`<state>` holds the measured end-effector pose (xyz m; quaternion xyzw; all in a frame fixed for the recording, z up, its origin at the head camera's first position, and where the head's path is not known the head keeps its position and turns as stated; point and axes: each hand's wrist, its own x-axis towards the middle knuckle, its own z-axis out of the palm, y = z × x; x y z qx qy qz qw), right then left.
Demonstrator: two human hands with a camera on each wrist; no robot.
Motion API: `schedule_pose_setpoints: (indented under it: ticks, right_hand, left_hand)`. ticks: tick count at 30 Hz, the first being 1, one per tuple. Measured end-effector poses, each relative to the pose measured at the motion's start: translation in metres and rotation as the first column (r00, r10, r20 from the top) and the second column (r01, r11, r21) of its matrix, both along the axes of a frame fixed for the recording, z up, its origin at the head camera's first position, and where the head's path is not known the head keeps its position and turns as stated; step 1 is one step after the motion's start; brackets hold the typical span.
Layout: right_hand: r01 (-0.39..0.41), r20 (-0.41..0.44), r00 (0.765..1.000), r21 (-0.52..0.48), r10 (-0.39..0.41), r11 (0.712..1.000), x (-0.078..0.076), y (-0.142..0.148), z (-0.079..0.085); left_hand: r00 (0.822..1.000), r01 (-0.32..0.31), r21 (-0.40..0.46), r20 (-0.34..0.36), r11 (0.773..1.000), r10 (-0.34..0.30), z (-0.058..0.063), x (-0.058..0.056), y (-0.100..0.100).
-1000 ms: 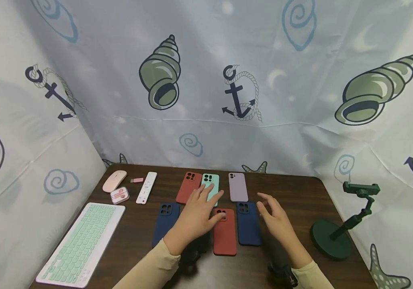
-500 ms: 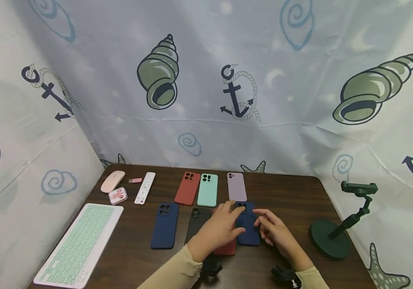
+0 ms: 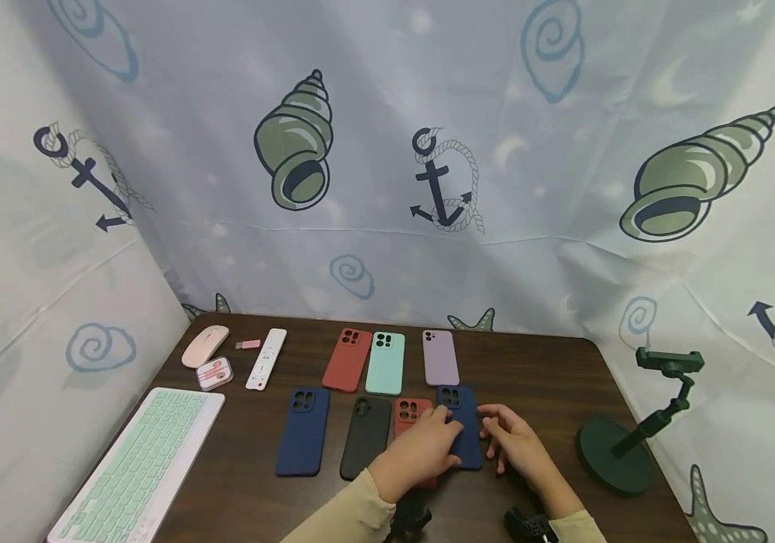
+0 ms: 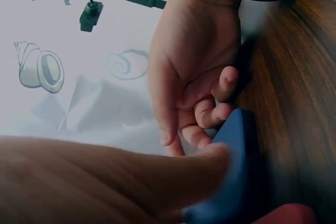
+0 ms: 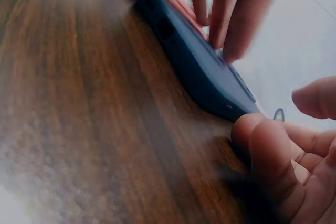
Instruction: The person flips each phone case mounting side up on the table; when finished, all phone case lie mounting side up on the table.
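Observation:
A dark blue phone case [image 3: 465,445] lies between the two hands, camera cutouts toward the back of the table. My left hand [image 3: 421,449] reaches over the front red phone case [image 3: 409,409], partly hiding it, with fingertips on the blue case's face. In the left wrist view, that hand's thumb lies against the blue case [image 4: 233,171]. My right hand [image 3: 516,445] is at the blue case's right edge with loosely bent fingers. The right wrist view has its fingertips touching the near edge of the blue case [image 5: 210,77]. Neither hand grips it.
Behind lie red [image 3: 347,362], mint [image 3: 385,366] and lilac [image 3: 440,358] cases. Black [image 3: 365,441] and another blue case [image 3: 302,434] lie left. Farther left are a keyboard [image 3: 136,467], mouse [image 3: 205,346], earphone box [image 3: 214,373], USB stick [image 3: 248,345] and white remote [image 3: 267,360]. A green stand [image 3: 614,456] is right.
My left hand has moved right and nearer, from over the mint case to the blue case. My right hand has come down beside the blue case. The cases stay in place.

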<state>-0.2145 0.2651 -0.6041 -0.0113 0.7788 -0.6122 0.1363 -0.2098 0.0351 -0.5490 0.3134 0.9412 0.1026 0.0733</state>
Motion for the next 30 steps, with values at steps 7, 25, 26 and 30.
schedule_pose_setpoints:
  ticks: [7,25,26,30]
  right_hand:
    - [0.041,0.037,0.998,0.001,-0.041,0.999,-0.0004,-0.0018,0.0028]
    - [0.027,0.077,0.997,-0.044,-0.024,0.999,0.0004,0.0014,0.0067]
    - [0.028,0.080,0.996,-0.046,-0.024,0.999,0.0005,0.0015,0.0069]
    - [0.022,0.085,0.996,-0.045,-0.018,0.999,0.0002,0.0027,0.0069]
  left_hand:
    - [0.995,0.087,-0.067,-0.037,0.994,-0.089,-0.0043,0.0044,-0.0021]
    - [0.997,0.073,-0.006,-0.017,0.997,-0.073,-0.0109,0.0041,-0.0002]
    - [0.998,0.070,0.002,-0.011,0.998,-0.070,-0.0112,0.0035,-0.0006]
    - [0.998,0.060,0.038,0.014,0.997,-0.061,-0.0091,0.0015,-0.0026]
